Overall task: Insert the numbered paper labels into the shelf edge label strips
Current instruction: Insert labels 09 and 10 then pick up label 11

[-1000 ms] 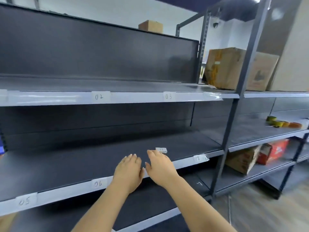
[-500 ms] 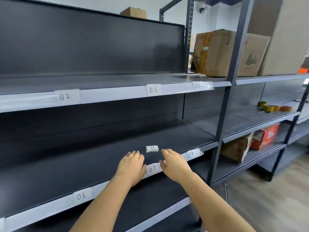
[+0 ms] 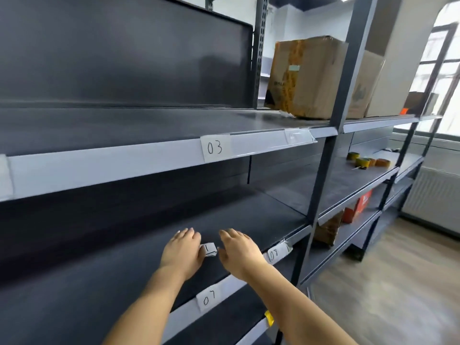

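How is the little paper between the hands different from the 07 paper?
The little paper lies loose on the shelf top; the 07 label sits in the edge strip. The little paper looks smaller and folded; 07 lies flat. Both are white with black handwriting.

dark metal shelf (image 3: pixel 124 265); small paper stack (image 3: pixel 209 249) lying on it
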A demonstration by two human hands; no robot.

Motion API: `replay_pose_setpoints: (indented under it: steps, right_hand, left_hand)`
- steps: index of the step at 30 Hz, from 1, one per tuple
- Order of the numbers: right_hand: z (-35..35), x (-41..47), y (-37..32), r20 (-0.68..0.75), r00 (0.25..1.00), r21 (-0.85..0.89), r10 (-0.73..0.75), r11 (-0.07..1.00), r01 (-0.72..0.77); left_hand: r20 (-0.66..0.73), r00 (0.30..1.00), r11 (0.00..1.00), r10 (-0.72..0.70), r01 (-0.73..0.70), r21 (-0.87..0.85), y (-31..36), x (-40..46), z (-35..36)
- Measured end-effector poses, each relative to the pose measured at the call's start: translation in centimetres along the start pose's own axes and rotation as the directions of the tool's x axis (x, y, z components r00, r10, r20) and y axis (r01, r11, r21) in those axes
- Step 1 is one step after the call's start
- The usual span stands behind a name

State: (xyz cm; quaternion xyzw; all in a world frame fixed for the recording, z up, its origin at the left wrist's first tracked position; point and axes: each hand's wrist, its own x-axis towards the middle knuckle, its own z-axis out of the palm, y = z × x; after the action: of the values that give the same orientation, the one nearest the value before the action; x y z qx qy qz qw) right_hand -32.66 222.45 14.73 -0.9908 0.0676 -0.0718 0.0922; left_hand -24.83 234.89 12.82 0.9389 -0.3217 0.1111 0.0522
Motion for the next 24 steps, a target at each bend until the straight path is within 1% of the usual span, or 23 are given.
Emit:
replay_pose_setpoints:
  steps: [4, 6, 9, 13, 18, 20, 23, 24]
  right_hand:
    - [2.6, 0.4, -0.2, 0.030, 0.999, -0.004, -0.032, 0.999, 0.032]
    - [3.6, 0.6, -0.3, 0.034, 0.996, 0.000, -0.077, 0.997, 0.077]
    - [5.3, 1.3, -0.5, 0.018, 0.985, -0.014, -0.171, 0.985, 0.171]
    - [7.7, 1.9, -2.3, 0.030, 0.942, -0.013, -0.336, 0.942, 0.336]
    - [9.8, -0.5, -6.3, 0.102, 0.879, 0.046, -0.465, 0.885, 0.463]
    - [10.5, -1.3, -8.0, 0.104, 0.856, 0.067, -0.506, 0.862, 0.502]
    - [11.7, -2.9, -10.3, 0.047, 0.835, 0.121, -0.549, 0.833, 0.540]
    - [12.1, -3.5, -10.9, 0.044, 0.827, 0.132, -0.560, 0.824, 0.551]
  left_hand:
    - [0.030, 0.999, 1.000, -0.021, 0.021, -0.014, -0.5, -0.1, 1.5]
    - [0.004, 0.998, 0.997, -0.067, 0.067, -0.033, -0.8, -0.5, 2.1]
    - [0.017, 0.990, 0.989, -0.140, 0.141, -0.037, -1.2, -2.0, 2.5]
    - [0.024, 0.970, 0.969, -0.242, 0.241, 0.053, -3.0, -5.7, 3.3]
    - [0.046, 0.922, 0.920, -0.384, 0.378, 0.105, -5.1, -12.0, 2.9]
    - [0.050, 0.908, 0.906, -0.416, 0.410, 0.106, -5.8, -14.4, 2.8]
    - [-0.002, 0.885, 0.885, -0.465, 0.465, 0.029, -6.8, -17.8, 3.4]
    - [-0.042, 0.890, 0.890, -0.454, 0.455, 0.005, -7.0, -18.7, 3.8]
